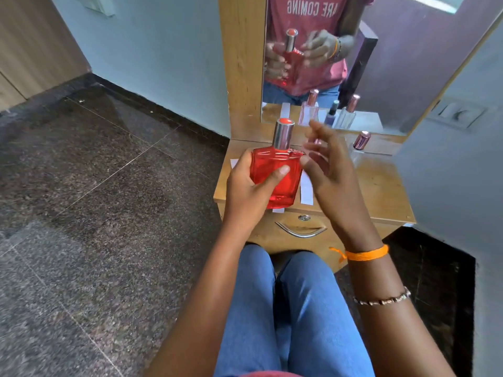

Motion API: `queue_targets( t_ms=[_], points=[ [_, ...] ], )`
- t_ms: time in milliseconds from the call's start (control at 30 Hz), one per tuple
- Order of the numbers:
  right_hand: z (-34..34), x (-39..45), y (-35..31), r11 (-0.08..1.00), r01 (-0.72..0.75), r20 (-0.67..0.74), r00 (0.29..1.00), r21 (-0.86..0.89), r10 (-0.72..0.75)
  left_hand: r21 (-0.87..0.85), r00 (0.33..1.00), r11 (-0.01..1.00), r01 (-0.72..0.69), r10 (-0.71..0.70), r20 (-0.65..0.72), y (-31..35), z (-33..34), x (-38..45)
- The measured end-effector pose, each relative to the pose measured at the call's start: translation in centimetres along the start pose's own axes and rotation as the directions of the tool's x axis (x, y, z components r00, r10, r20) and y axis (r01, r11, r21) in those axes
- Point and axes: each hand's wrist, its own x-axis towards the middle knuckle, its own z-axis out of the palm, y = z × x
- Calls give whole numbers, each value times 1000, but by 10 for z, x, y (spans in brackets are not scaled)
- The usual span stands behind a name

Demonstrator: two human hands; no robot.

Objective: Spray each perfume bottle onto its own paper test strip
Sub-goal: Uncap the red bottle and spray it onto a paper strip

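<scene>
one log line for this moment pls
left hand: grip on red perfume bottle, upright | cap: on | right hand: open beside bottle | paper strips: on dresser top | spray: not yet

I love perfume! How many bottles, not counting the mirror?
2: red bottle in the left hand, pink-capped bottle back right on the table. The right hand may hide more.

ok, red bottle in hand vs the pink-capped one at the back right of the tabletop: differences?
The red square glass bottle is held above the table in the left hand; the pink-capped bottle stands on the wooden table. The red one has a silver cap with a red top; the other cap is metallic pink. Both are capped.
</scene>
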Motion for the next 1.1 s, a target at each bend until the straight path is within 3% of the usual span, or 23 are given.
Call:
queue_targets(
  t_ms=[133, 267, 333, 400, 500, 567, 700, 833, 867, 933, 1000, 1033, 1100],
  points=[
    [13, 15, -28, 956, -32, -77, 995, 293, 57, 193, 994, 976, -105, 106, 4, 4, 11, -7],
    [25, 29, -40, 853, -80, -250, 938, 516, 239, 165, 990, 979, -122, 108, 90, 5, 12, -12],
    [20, 35, -39, 750, -167, -157, 927, 640, 340, 110, 982, 991, -74, 53, 179, 4, 7, -13],
    [11, 38, -34, 660, -300, 63, 932, 689, 358, 42, 965, 999, -7, -4, 262, 2, 2, -13],
    [-1, 37, -26, 549, -447, 364, 895, 707, 260, -73, 930, 990, 125, -91, 356, 1, -5, -16],
    [-7, 37, -23, 431, -490, 481, 866, 757, 140, -132, 881, 965, 226, -144, 451, -2, -7, -19],
    [-13, 36, -19, 414, -462, 496, 868, 784, 28, -189, 862, 934, 304, -185, 472, -5, -3, -26],
    [-30, 31, -2, 312, -292, 288, 956, 904, 61, -129, 894, 957, 262, -190, 406, -6, -1, -24],
    [-39, 28, 6, 347, -244, 225, 970, 906, 94, -125, 898, 958, 259, -190, 397, -6, -1, -24],
    [-54, 20, 23, 601, -160, 80, 984, 783, 157, -115, 901, 959, 258, -195, 387, -9, 2, -25],
    [-67, 9, 42, 887, -142, -96, 974, 439, 203, -106, 903, 960, 259, -202, 378, -11, 7, -27],
    [-73, 4, 52, 954, -160, -183, 960, 254, 210, -102, 903, 960, 262, -207, 376, -13, 10, -27],
    [-83, -4, 70, 981, -193, -321, 930, -17, 177, -97, 902, 958, 272, -218, 372, -17, 15, -28]
  ],
)
